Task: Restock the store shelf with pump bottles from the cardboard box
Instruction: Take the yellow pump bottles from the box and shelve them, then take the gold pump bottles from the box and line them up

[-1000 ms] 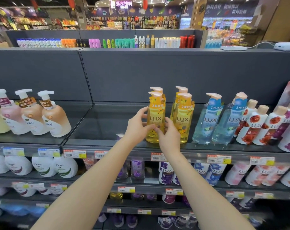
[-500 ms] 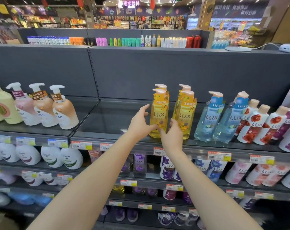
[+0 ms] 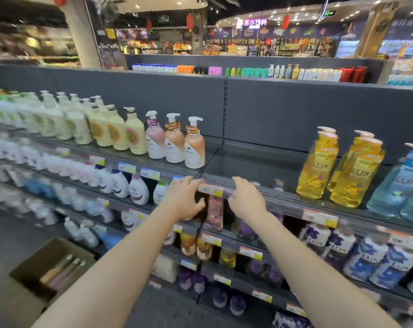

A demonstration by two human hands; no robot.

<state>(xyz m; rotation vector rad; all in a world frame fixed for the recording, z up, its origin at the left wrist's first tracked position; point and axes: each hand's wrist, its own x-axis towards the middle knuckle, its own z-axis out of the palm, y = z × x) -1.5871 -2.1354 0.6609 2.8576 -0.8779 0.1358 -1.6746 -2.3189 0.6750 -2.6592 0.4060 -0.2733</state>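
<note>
Both hands hang in the middle of the frame, in front of the price rail point(image 3: 212, 191) of the top shelf point(image 3: 248, 165); the left hand point(image 3: 185, 200) has its fingers loosely spread and holds nothing; the right hand point(image 3: 247, 200), just beside it, is likewise relaxed and bare, fingers pointing up and left; motion blur hides the finer finger pose.

The yellow bottles point(image 3: 318, 166) stand upright at the right of the frame, well apart from both hands; a bare stretch of shelf lies between them and the peach bottles point(image 3: 194, 147) left of centre.

The relation that matters is the one to the supply; the cardboard box point(image 3: 28, 265) sits on the floor in the lower left corner, down and left of both hands; the left hand is nearer it, the right would have to cross over. The pump bottles point(image 3: 59, 272) inside lie on their sides, side by side, long axes running from lower left to upper right, pump heads at the upper right end.

Judging from this, the next step is a reach down to the box; a hand coming from above right meets the pump ends first, so a grip round the body means reaching past them.
</note>
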